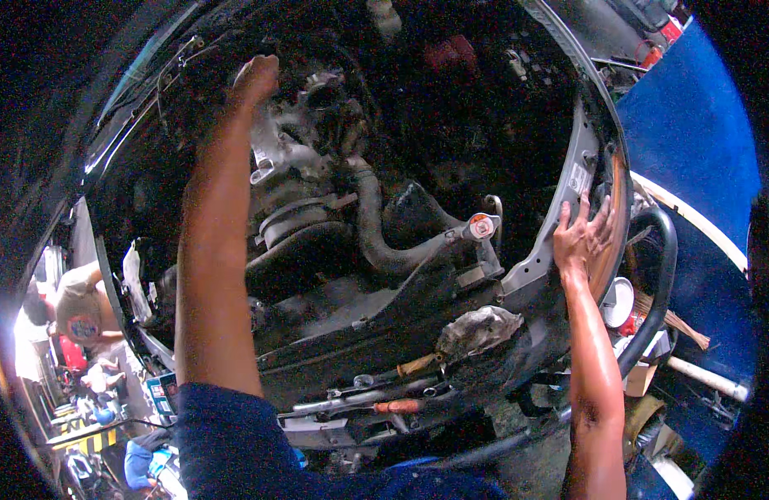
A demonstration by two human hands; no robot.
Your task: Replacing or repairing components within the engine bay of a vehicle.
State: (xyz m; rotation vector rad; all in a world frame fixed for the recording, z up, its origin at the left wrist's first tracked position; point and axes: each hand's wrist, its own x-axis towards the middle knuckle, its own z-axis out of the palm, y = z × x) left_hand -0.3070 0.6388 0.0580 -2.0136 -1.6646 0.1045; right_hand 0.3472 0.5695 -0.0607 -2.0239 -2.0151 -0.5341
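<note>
My left arm stretches far over a car's open engine bay. At its end, my left hand (258,73) is beside the dark upper part of the engine (289,142); its fingers are lost in shadow, and what they touch is hidden. My right hand (583,232) lies with fingers spread on the metal edge (554,218) of the bay at the right, holding nothing. A thick curved radiator hose (374,221) runs between the hands to a neck with a round radiator cap (481,225). A pulley or fan shroud (305,221) sits near my left forearm.
Along the front edge lie a crumpled rag (479,330), a tool with an orange-red handle (399,407) and one with a wooden handle (418,365). A black bent tube (669,275) stands at the right before a blue surface (693,108). Another person (89,304) is at the left.
</note>
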